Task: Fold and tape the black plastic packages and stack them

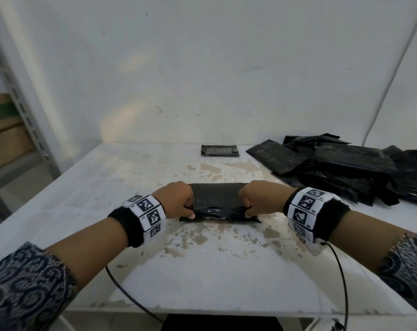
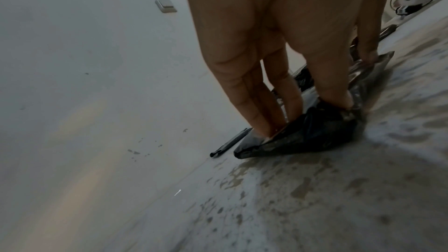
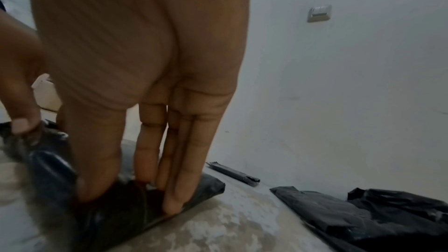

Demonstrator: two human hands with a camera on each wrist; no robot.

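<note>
A plain storeroom or packing room is showing: worn white table (image 1: 95,187), metal shelving (image 1: 23,108), heaped black bags (image 1: 346,168).

Head cam looks down at table (image 1: 131,177); wrist cams sit close, along fingers; all share package (image 1: 217,204).

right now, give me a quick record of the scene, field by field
in work: black plastic package at table centre, partly folded
left hand: grips package's left end
right hand: grips package's right end
done: flat folded black package near the wall
waiting: loose heap of black plastic packages at right
surface: worn white table
</note>
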